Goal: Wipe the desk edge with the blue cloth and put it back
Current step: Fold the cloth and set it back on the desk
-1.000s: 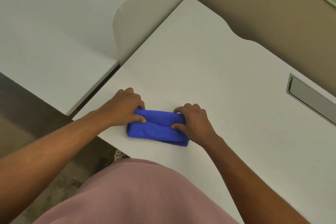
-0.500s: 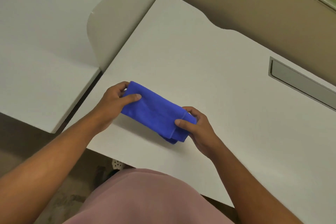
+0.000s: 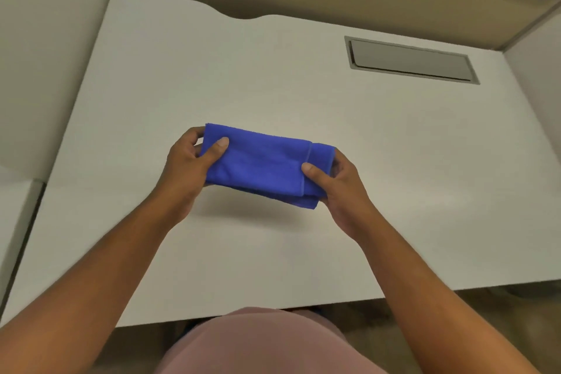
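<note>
Your left hand (image 3: 185,161) and right hand (image 3: 337,185) each pinch one end of folded cloth (image 3: 264,164), thumbs on top. Cloth held above desk (image 3: 273,76) middle, shadow beneath.

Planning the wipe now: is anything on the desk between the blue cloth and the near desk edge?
Nothing visible. Left hand and right hand hold the blue cloth above the desk, whose surface down to the near edge is bare.

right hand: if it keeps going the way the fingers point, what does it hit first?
The right hand points left across the blue cloth it grips. Continuing that way, it would most likely meet the left hand holding the cloth's other end. Their relative heights are unclear.
</note>
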